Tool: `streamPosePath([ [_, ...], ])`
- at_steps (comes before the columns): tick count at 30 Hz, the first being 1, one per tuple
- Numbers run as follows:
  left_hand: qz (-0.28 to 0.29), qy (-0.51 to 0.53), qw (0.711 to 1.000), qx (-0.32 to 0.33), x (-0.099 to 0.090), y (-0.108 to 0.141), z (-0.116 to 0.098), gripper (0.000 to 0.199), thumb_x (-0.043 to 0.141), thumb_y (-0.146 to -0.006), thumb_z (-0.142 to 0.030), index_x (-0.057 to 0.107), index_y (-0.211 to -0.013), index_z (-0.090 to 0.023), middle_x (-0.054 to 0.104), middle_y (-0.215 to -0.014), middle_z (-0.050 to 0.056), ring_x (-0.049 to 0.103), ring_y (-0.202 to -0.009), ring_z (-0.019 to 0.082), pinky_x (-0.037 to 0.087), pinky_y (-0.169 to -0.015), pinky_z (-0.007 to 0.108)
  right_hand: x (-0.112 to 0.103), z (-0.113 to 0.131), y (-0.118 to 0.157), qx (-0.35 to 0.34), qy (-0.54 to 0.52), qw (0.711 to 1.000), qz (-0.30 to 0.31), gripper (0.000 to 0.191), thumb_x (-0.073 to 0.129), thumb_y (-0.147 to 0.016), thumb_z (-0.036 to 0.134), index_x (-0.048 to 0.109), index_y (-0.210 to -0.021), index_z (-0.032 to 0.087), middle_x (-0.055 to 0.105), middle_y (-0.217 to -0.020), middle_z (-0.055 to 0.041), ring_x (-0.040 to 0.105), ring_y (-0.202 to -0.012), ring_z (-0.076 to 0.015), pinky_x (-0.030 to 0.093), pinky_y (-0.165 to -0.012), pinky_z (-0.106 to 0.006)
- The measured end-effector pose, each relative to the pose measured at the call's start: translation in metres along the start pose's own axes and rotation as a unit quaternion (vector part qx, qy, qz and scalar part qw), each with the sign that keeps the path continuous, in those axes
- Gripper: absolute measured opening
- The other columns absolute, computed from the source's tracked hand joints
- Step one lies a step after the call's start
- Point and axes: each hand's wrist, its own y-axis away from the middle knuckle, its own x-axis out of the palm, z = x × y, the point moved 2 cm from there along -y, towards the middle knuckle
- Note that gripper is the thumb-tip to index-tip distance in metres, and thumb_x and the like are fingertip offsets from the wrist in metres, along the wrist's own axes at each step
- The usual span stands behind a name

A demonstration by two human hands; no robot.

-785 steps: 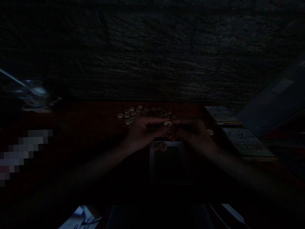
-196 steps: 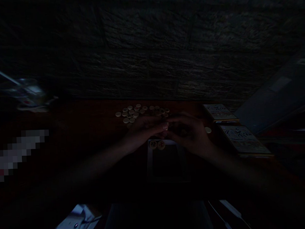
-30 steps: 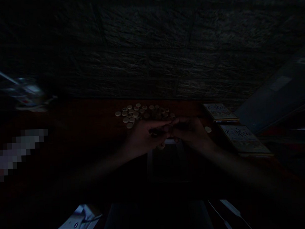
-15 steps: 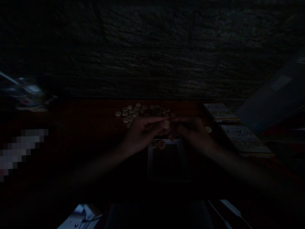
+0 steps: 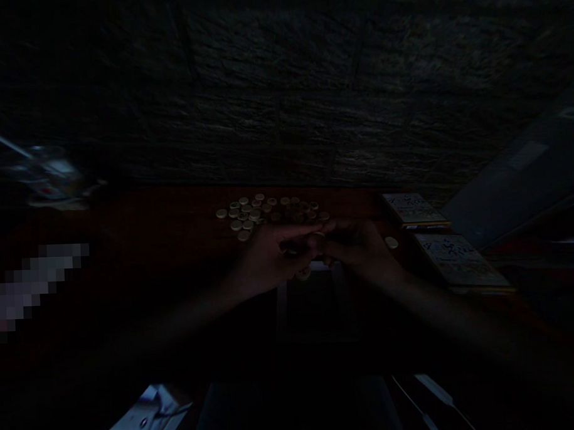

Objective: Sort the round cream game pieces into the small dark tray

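Observation:
My left hand (image 5: 269, 253) and my right hand (image 5: 361, 244) meet over the far edge of a dark rectangular tray with a pale frame (image 5: 282, 315). Between their fingertips is a round wooden Chinese chess piece (image 5: 320, 234), mostly covered by the thumbs. Both hands are closed on it. Just below my left thumb, another chess piece (image 5: 303, 274) lies at the tray's far end, marked on its face. A loose pile of similar pieces (image 5: 247, 213) spreads behind the hands, some face up and some blank. One single piece (image 5: 391, 243) lies right of my right hand.
Two flat printed boxes, a nearer one (image 5: 460, 262) and a farther one (image 5: 413, 209), lie to the right. A clear container (image 5: 54, 176) stands far left. A stone-textured wall (image 5: 283, 115) rises behind the table. The scene is very dark.
My left hand has lowered slightly and now covers one of the two pieces at the tray's far end. My right thumb has come onto the held piece, which shows less.

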Motion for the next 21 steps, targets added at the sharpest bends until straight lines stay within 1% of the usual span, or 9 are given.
streamPosePath([
  [2,-0.002,-0.009,1.000,0.003,-0.0005,-0.0006,0.0005,0.038,0.069,-0.089,-0.021,0.072,-0.127,-0.019,0.080,-0.112,0.009,0.078,-0.089,0.019,0.064,-0.073,0.027,-0.0002,-0.0003,-0.0002,0.007,-0.004,1.000,0.001,0.035,0.091,-0.068,0.044,0.073,-0.077,0.015,0.071,-0.067,-0.0019,0.060,-0.051,-0.0087,0.049,-0.046,-0.019],
  [4,-0.001,-0.011,1.000,0.008,-0.0019,-0.0015,0.0013,0.038,0.070,-0.089,-0.022,0.072,-0.127,-0.020,0.080,-0.112,0.008,0.078,-0.091,0.020,0.064,-0.076,0.028,0.0002,-0.0001,-0.0006,0.011,-0.014,1.000,0.007,0.034,0.090,-0.068,0.043,0.074,-0.079,0.015,0.072,-0.069,-0.0019,0.061,-0.052,-0.0091,0.050,-0.047,-0.020],
  [7,0.004,-0.002,1.000,0.009,-0.0045,-0.0027,0.0026,0.040,0.070,-0.090,-0.023,0.071,-0.130,-0.020,0.080,-0.113,0.009,0.077,-0.096,0.020,0.063,-0.082,0.029,0.0007,0.0009,-0.0008,0.007,-0.031,0.999,0.014,0.032,0.089,-0.070,0.042,0.075,-0.083,0.016,0.073,-0.072,-0.0020,0.064,-0.055,-0.0099,0.054,-0.052,-0.022],
  [10,-0.001,0.017,1.000,0.004,-0.0063,-0.0030,0.0040,0.041,0.071,-0.090,-0.024,0.071,-0.131,-0.021,0.080,-0.111,0.009,0.077,-0.097,0.021,0.063,-0.085,0.030,0.0014,0.0018,-0.0003,0.006,-0.052,0.998,0.017,0.033,0.091,-0.069,0.039,0.075,-0.086,0.017,0.074,-0.072,-0.0019,0.066,-0.057,-0.0115,0.057,-0.055,-0.024],
  [13,0.000,0.055,0.998,-0.019,-0.0058,-0.0025,0.0057,0.039,0.071,-0.090,-0.026,0.071,-0.129,-0.021,0.081,-0.107,0.008,0.078,-0.093,0.021,0.064,-0.082,0.031,0.0020,0.0032,0.0005,0.008,-0.064,0.998,0.008,0.034,0.091,-0.069,0.037,0.072,-0.090,0.017,0.075,-0.073,-0.0022,0.068,-0.059,-0.0129,0.058,-0.055,-0.025],
  [16,-0.012,0.076,0.996,-0.050,-0.0051,-0.0019,0.0069,0.035,0.070,-0.091,-0.026,0.073,-0.126,-0.021,0.080,-0.111,0.008,0.078,-0.095,0.021,0.064,-0.081,0.031,0.0024,0.0054,0.0011,0.014,-0.064,0.998,0.001,0.037,0.091,-0.069,0.035,0.069,-0.093,0.017,0.075,-0.072,-0.0019,0.071,-0.061,-0.0147,0.059,-0.056,-0.026],
  [18,-0.022,0.077,0.995,-0.052,-0.0049,-0.0019,0.0063,0.033,0.070,-0.091,-0.026,0.074,-0.123,-0.020,0.080,-0.110,0.008,0.078,-0.094,0.021,0.064,-0.080,0.031,0.0025,0.0064,0.0014,0.017,-0.067,0.998,0.006,0.038,0.091,-0.068,0.034,0.068,-0.093,0.018,0.075,-0.072,-0.0019,0.071,-0.061,-0.0151,0.060,-0.056,-0.026],
  [21,-0.040,0.074,0.996,-0.040,-0.0052,-0.0026,0.0043,0.030,0.071,-0.090,-0.027,0.075,-0.118,-0.017,0.081,-0.104,0.007,0.079,-0.089,0.019,0.065,-0.079,0.029,0.0011,0.0057,0.0022,0.005,-0.068,0.998,0.006,0.035,0.088,-0.073,0.035,0.066,-0.095,0.018,0.075,-0.074,-0.0022,0.073,-0.062,-0.0153,0.060,-0.057,-0.026],
])
